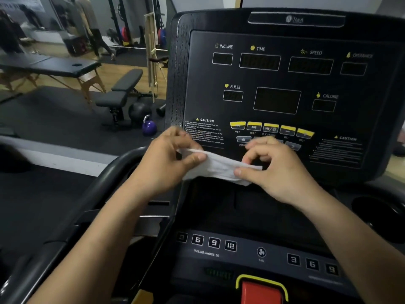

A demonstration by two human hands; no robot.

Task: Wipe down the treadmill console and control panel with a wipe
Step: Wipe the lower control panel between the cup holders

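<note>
Holding a thin white crumpled paper wipe [219, 166] stretched in the air, just in front of the lower edge of the tall black treadmill console with dark readout windows [274, 38]. Pinching the wipe's left end with the left hand [166, 163], thumb on the near face and fingers behind. Pinching the right end with the right hand [276, 172], thumb and curled fingers closed on the edge. Spacing the two hands apart, joined only by the sheet, most likely to pull it open and flat and so gain a broad wiping face rather than a wad. Cannot tell for certain whether touching the console face or hanging just clear of it; looks clear.

Positioned centrally, below the row of yellow-topped media buttons [270, 128], probably so as to reach either the upright display above or the sloped black control panel with white number keys and a fan symbol [260, 252] below without a change of stance.

Judged as preparation: no sign of wiping begun on either surface, though hard to confirm on matte black. Worth minding next: pressing lightly over the buttons and steering round the red stop key in a yellow frame [260, 290] at the near edge.

Off to the left, beyond the curved black handrail [103, 178], a black padded weight bench [122, 91] and a purple kettlebell [149, 127] on dark gym flooring.
</note>
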